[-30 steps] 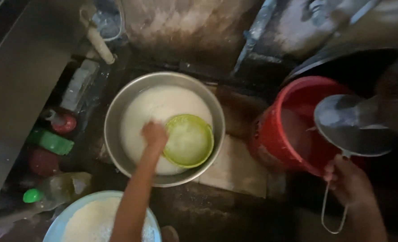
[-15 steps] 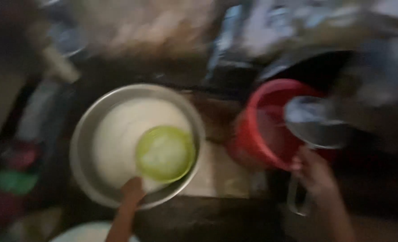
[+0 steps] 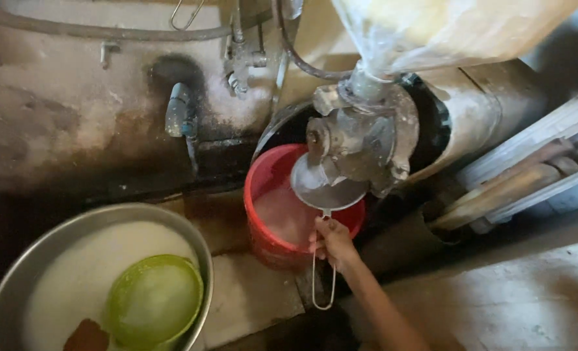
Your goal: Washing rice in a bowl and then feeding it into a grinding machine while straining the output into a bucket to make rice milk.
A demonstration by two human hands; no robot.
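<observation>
Head view shows the right hand closed around the wire handle of a metal strainer, holding it over the red bucket, right under the grey grinder spout. Well off to the left, the left hand dips into the milky liquid in a wide steel basin, just beside a green bowl; its grip is hidden.

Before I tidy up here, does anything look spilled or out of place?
Nothing looks spilled. The right hand holds a metal strainer over the red bucket, under the grinder spout. The green bowl sits tilted in the white liquid of the big steel basin.
</observation>
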